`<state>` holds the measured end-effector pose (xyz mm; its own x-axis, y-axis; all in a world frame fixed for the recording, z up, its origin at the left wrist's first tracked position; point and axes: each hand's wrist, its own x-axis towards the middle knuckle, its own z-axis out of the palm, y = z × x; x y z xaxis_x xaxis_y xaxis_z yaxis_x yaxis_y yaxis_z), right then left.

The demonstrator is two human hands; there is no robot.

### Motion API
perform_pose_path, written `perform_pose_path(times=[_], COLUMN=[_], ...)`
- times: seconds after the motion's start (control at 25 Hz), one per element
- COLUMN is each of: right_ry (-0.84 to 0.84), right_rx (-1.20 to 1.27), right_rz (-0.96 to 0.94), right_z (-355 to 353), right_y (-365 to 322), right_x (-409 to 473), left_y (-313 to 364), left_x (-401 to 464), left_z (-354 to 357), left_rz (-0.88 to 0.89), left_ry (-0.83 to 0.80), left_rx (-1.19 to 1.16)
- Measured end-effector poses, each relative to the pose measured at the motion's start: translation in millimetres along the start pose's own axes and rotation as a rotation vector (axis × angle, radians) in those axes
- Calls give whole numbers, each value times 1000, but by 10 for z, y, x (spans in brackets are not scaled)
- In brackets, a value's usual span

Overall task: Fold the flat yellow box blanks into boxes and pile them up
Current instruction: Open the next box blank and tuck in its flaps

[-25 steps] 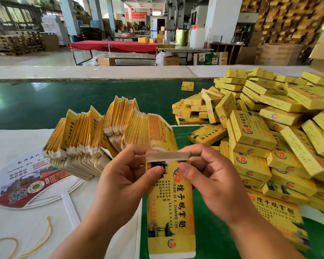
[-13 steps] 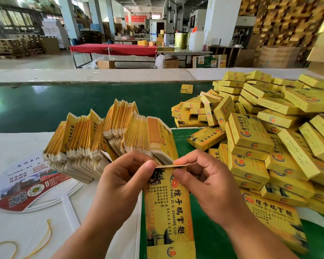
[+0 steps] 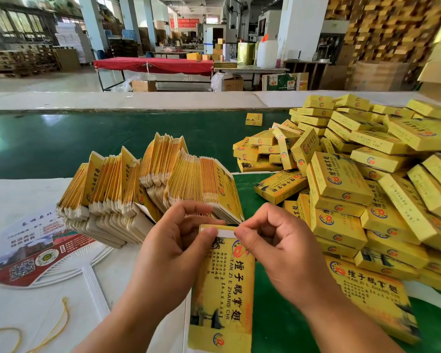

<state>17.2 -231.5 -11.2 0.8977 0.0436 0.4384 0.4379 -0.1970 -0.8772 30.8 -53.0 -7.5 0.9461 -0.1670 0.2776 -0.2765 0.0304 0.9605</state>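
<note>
My left hand (image 3: 173,240) and right hand (image 3: 278,240), fingers curled, each pinch the far end flap of one yellow box (image 3: 222,289); its long axis runs away from me, above the table (image 3: 36,309), between blanks (image 3: 148,184) and the box pile (image 3: 367,174).

A green-topped table (image 3: 92,143) carries the lot: fanned flat yellow blanks (image 3: 148,184) on white sheeting (image 3: 18,194) at the left, a printed hand fan (image 3: 40,253) (with a loose yellow cord (image 3: 49,335) nearby), a heap of folded yellow boxes (image 3: 362,189) at the right, one stray box (image 3: 254,119) apart
</note>
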Motion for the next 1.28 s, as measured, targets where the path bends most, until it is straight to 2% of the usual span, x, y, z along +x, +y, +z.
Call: perform_pose_path(times=[0.08,0.16,0.28,0.4,0.72,0.88,1.04,1.28], right_ry=[137,218,187,78,187,113,81,77], right_rx=[-104,-120,-81,-72,24,39,-109,-486], right_rz=[-72,-95,-15,36,31,76,28,-236], right_z=[61,111,135,139,122,98,60,145], right_y=[3,5,6,4,-11,-25,-70,-128], right_x=[-27,-44,-52,-43,-20,-7,-15,-92], left_y=[-2,-1,-50,-58,20,24,-30,-70], left_x=[-49,-117,-157,-162,-195,-190,-185,-163], left_z=[39,98,172,173,191,183,190,130], left_rz=[18,66,127,140,169,148,160,153], left_ry=[71,65,42,31,4,-8,-33,64], left_rx=[223,503,700,772,839,921,1036,1027])
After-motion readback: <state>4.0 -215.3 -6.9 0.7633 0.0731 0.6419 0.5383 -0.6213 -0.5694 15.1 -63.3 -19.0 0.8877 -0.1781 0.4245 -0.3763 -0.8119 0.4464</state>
